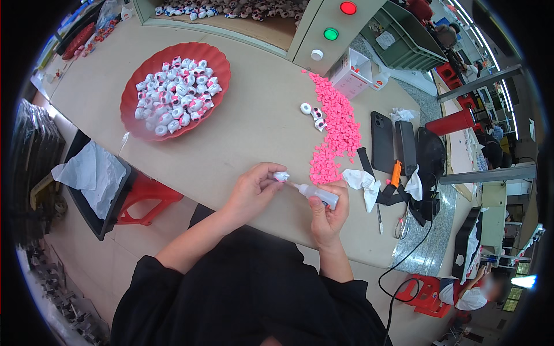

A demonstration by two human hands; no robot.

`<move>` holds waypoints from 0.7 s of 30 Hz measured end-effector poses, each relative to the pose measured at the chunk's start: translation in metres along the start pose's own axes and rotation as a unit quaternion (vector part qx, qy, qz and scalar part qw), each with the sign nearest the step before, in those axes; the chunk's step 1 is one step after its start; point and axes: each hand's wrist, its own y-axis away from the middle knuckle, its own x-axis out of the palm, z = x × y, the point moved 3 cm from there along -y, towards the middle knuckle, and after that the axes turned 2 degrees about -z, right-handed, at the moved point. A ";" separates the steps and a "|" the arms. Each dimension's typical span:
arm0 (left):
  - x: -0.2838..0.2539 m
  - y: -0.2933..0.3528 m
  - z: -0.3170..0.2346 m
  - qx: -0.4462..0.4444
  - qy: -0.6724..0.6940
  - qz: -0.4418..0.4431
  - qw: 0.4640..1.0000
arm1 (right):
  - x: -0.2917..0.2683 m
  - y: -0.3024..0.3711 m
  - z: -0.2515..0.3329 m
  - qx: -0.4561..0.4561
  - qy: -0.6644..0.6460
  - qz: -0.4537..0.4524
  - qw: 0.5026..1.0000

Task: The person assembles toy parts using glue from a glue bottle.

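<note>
Between the fingertips of my left hand point(258, 185) is a small white moulded figure piece point(281, 176). My right hand point(331, 214) is closed round a small translucent squeeze bottle point(319, 196), whose narrow tip points left and meets or nearly meets the white piece; contact is too small to tell. Beyond my right hand lies a long heap of small pink pieces point(340, 130). Beside that heap rest several white figure pieces point(319, 123). A red scalloped bowl point(128, 86) at the far left holds many white pieces with pink and dark parts.
Right of the pink heap are a black phone point(381, 142), an orange-handled tool point(396, 173), scissors point(401, 226) and crumpled tissue point(365, 185). A white box point(350, 75) stands below the cabinet with buttons point(323, 34). A black cable point(404, 269) hangs near my right side. Another person sits far right.
</note>
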 end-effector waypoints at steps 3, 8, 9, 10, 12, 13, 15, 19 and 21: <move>0.000 0.000 0.000 -0.001 -0.002 0.002 1.000 | -0.001 0.000 -0.001 -0.012 0.016 0.002 1.000; 0.000 0.000 0.000 -0.009 0.005 0.004 1.000 | 0.000 0.001 -0.003 -0.002 0.006 0.004 1.000; 0.000 0.000 0.000 -0.013 0.005 0.006 1.000 | -0.001 0.001 -0.003 0.004 0.010 0.007 1.000; 0.000 0.000 0.001 -0.013 0.005 0.005 1.000 | 0.000 0.002 -0.003 0.003 0.010 0.008 1.000; -0.001 0.000 0.003 -0.009 0.000 0.006 1.000 | 0.000 0.002 -0.004 0.022 -0.001 0.008 1.000; -0.001 0.000 0.002 -0.009 0.001 0.006 1.000 | 0.000 0.002 -0.004 0.022 -0.001 0.008 1.000; -0.001 0.000 0.001 -0.009 -0.007 0.006 1.000 | 0.000 0.001 -0.004 0.013 0.012 0.008 1.000; 0.000 0.000 0.001 0.001 0.003 0.007 1.000 | 0.001 0.002 -0.004 0.026 -0.003 -0.002 1.000; 0.000 0.000 -0.001 -0.023 0.018 0.009 1.000 | 0.002 0.001 -0.002 -0.005 0.014 -0.007 1.000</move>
